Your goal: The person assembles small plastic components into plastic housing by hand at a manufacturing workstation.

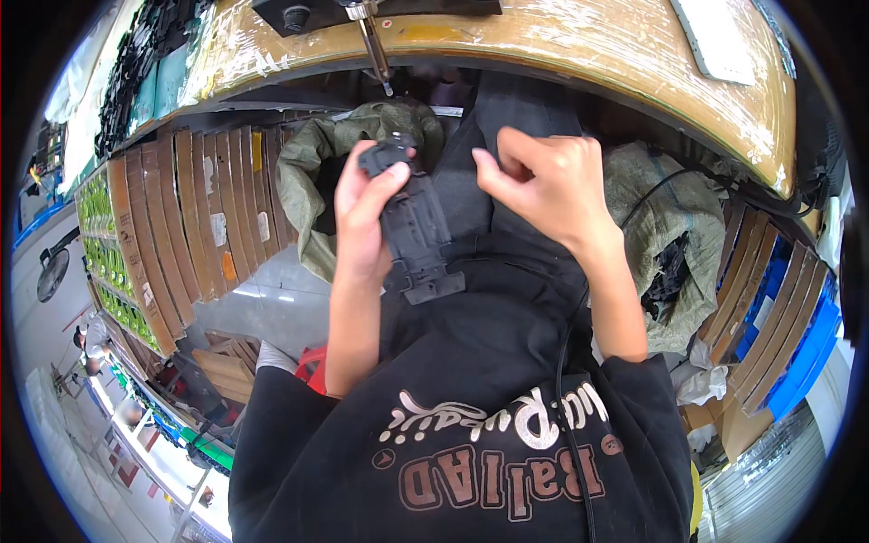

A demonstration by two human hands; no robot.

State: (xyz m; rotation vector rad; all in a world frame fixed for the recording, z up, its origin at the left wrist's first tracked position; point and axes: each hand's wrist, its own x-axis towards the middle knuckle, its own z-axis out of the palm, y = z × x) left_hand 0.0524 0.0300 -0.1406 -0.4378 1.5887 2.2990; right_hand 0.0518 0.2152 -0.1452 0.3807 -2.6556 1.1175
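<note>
Nearest lies a black shirt (507, 348), and beyond it, short of the near edge of the surface (561, 41), the left hand (362, 201) grips one end of a black plastic part (418, 224), which could slip if that one-ended hold loosens, the right hand (558, 184) half-curled and showing nothing held.

Left hand (364, 201) clenched in a grip; right hand (554, 185) empty, fingers seemingly bent, thumb apart

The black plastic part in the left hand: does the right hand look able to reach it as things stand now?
Probably yes: the right hand hovers near the black plastic part, and nothing shows between them. The left hand covers only one end.
</note>
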